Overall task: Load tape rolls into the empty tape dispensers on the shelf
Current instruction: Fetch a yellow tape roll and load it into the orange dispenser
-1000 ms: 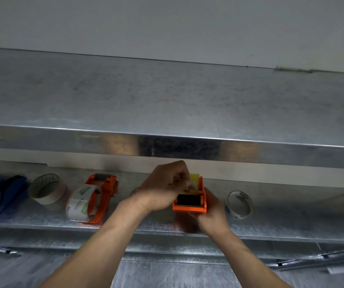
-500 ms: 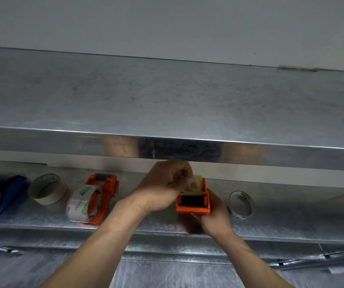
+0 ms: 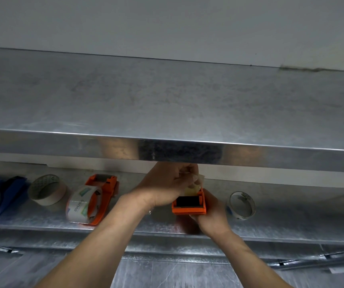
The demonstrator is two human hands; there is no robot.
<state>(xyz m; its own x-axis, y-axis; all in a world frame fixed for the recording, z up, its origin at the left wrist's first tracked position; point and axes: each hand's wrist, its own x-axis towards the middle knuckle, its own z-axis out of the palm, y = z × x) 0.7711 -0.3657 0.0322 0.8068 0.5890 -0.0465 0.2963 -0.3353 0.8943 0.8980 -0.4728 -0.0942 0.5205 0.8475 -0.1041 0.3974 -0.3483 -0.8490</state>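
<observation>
Judged mid-task: right hand (image 3: 210,215) gripped the orange plastic tape dispenser (image 3: 188,205) from below over the galvanised steel shelf (image 3: 291,222), left hand (image 3: 167,183) pinched its yellowish clear tape end (image 3: 194,189); second orange dispenser (image 3: 102,196) at 9 o'clock sat loaded, beige paper tape roll (image 3: 47,189) beyond it unloaded.

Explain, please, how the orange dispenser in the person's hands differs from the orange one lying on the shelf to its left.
The held dispenser is gripped by the right hand while the left hand pinches a yellowish tape strip; the resting dispenser lies untouched on the shelf. The resting dispenser shows a printed roll mounted; no roll shows on the held dispenser. Both are orange.
</observation>
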